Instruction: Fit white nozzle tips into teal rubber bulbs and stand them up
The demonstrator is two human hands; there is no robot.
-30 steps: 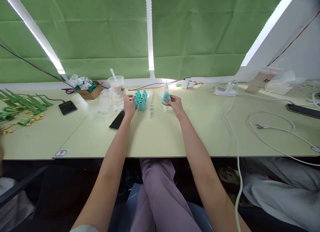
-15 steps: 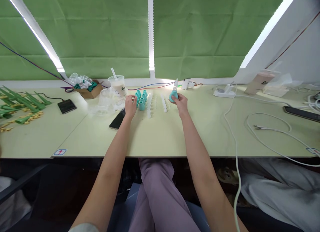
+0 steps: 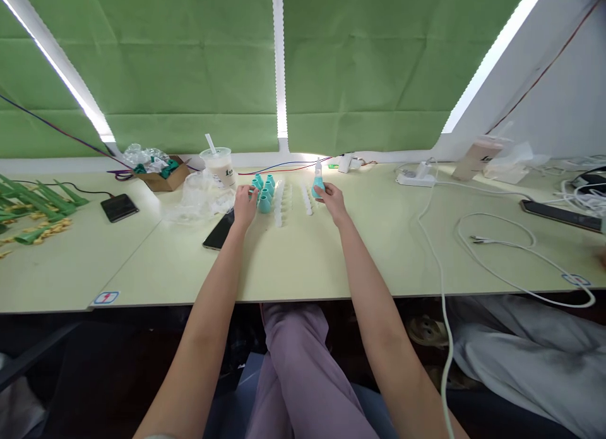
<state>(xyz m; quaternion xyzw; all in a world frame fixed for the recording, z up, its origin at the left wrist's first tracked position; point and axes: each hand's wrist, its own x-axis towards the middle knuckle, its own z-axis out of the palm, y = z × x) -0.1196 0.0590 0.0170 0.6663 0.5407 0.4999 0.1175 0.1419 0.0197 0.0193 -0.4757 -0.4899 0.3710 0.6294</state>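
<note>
Over pale surface (image 3: 293, 262), holding nozzle-fitted round teal bulb (image 3: 317, 187) in right hand (image 3: 332, 203); with left hand (image 3: 245, 206), unclear if gripping, beside still-nozzleless open-necked teal bulbs (image 3: 264, 203).

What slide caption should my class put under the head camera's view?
A right hand holds a turquoise bulb with a pale tip; the left hand is beside turquoise pieces.

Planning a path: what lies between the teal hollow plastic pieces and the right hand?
In the head view, rows of small translucent white pieces lie between those teal pieces and the right hand; finer detail is too small to tell.
</note>
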